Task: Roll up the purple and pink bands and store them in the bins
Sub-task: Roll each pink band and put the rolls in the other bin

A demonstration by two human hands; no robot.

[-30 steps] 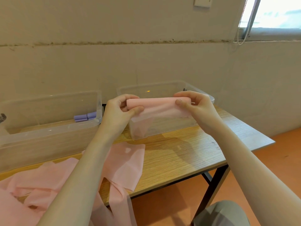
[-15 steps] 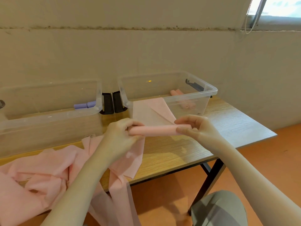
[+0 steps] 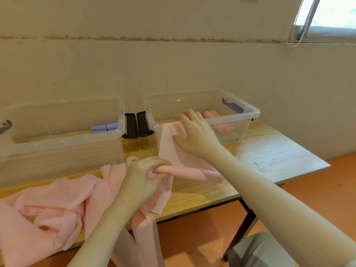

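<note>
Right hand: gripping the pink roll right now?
No. The right hand lies open on the flat band; only the left hand holds the pink roll.

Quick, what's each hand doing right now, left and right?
Left hand: gripping the left end of the pink roll.
Right hand: open, fingers spread flat on the unrolled pink band, holding nothing.
</note>
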